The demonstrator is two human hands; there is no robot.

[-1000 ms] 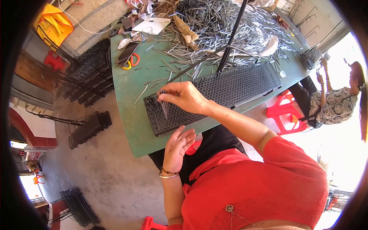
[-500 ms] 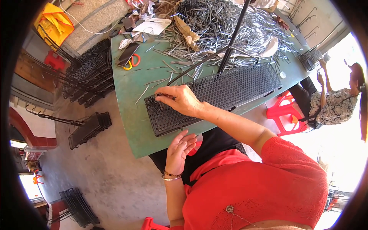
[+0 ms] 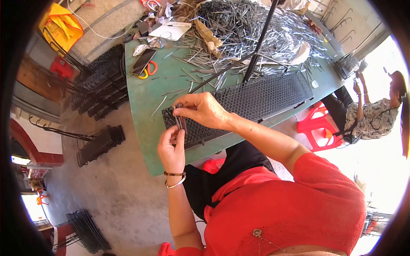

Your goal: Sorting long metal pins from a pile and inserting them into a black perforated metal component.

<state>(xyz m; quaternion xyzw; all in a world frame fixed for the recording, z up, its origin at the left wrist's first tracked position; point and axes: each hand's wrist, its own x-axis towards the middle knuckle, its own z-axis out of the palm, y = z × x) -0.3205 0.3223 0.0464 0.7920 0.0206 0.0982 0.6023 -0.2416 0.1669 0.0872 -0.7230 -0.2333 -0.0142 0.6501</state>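
Observation:
A small bundle of thin dark metal rods (image 3: 181, 122) is held between my two hands, over the left end of a long black perforated rack (image 3: 265, 94). My right hand (image 3: 204, 112) pinches the bundle's upper part between thumb and fingers. Lower down, my left hand (image 3: 171, 150) has its thumb and fingers closed on the other end. Behind the rack a big heap of similar loose rods (image 3: 239, 30) covers the far part of the green table (image 3: 147, 128).
Red-and-yellow-handled scissors (image 3: 148, 71) and a dark phone (image 3: 144, 61) lie at the table's left. A black stand (image 3: 257, 47) rises behind the rack. Stacked black racks (image 3: 100, 81) stand left on the floor. Another person (image 3: 373, 113) works at the right, near a red stool (image 3: 318, 128).
My left hand has risen from beside the rack's near edge, moved left, and closed on the rods. The bundle now shows between both hands; my right hand has barely moved.

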